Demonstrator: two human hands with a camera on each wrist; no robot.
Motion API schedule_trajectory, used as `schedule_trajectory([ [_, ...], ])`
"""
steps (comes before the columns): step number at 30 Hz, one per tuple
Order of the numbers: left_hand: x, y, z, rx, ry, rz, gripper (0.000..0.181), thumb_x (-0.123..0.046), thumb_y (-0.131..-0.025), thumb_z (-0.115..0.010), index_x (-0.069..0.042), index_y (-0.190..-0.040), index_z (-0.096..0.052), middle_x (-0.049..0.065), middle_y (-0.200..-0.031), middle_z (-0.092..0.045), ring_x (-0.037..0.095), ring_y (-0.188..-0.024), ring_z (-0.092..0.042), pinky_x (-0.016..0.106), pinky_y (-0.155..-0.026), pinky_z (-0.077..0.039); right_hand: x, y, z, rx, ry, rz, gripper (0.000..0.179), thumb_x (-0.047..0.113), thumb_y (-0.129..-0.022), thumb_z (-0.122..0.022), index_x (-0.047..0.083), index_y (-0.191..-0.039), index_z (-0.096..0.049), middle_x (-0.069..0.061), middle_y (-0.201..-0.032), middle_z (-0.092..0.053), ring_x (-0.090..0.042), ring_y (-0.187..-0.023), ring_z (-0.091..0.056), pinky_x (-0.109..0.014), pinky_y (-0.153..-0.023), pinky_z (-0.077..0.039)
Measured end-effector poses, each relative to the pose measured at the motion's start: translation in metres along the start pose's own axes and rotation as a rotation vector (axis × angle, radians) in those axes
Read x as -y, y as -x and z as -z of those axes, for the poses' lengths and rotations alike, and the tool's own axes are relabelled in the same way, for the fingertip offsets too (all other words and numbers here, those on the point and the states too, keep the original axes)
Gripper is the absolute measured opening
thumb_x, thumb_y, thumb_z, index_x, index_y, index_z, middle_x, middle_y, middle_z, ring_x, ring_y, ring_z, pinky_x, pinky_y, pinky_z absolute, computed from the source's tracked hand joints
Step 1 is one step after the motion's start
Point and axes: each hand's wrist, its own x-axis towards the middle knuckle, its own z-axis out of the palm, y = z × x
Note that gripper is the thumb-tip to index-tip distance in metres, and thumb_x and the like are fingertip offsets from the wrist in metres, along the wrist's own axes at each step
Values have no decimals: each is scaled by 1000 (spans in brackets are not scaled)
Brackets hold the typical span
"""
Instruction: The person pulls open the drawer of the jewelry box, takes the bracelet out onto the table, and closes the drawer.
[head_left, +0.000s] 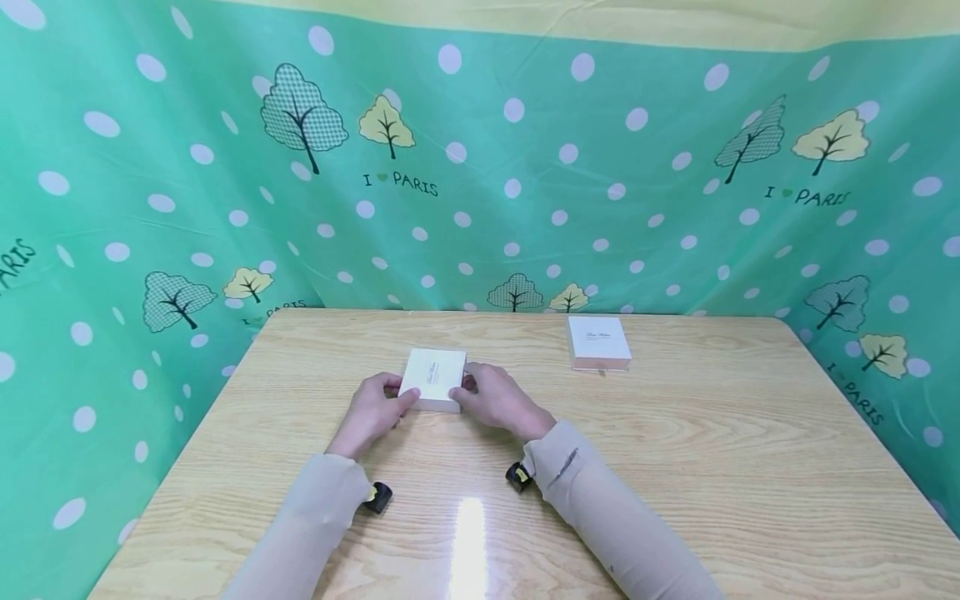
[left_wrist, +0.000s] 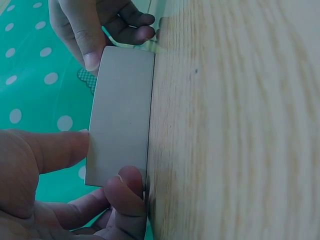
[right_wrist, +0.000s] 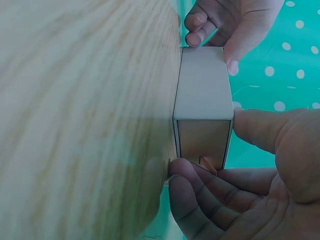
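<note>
A small white box with dark print on its lid lies on the wooden table, left of the middle. My left hand grips its left side, thumb on the lid's front corner and fingers curled by the side wall. From the right, my right hand holds the box too, thumb at the lid's edge. In the right wrist view a pinkish end panel shows between two white edges, with a small tab low on it at my right fingertips. The left wrist view shows the plain front wall flush with the table.
A second white box with similar print and a pinkish front side stands near the table's back edge, to the right. Behind the table hangs a green dotted curtain with tree pictures, which also lines both sides.
</note>
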Motion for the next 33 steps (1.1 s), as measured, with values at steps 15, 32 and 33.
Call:
schedule_trajectory([
  [15,-1,1,1,0,0,10,43,-23,-93,-63,4,-123,-52,14,-96,-60,19,-70,-58,28,-56,-49,-2,2,7,7,-48,-23,33,34,-93,-60,11,-117,-61,-1,-97,-63,-15,-87,-58,-32,-78,-50],
  [32,2,0,-1,-15,2,10,44,-25,-92,-63,3,-123,-52,13,-96,-60,19,-73,-59,27,-59,-49,-4,-10,7,-25,-82,-179,17,22,-96,-54,12,-87,-64,-3,-78,-60,-18,-70,-54,-30,-62,-46],
  [33,3,0,-1,-17,7,11,43,-25,-92,-63,3,-123,-52,13,-96,-60,19,-73,-59,27,-58,-50,-4,-11,7,-28,-74,-187,18,22,-96,-55,12,-85,-64,-3,-77,-59,-18,-69,-54,-30,-62,-46],
])
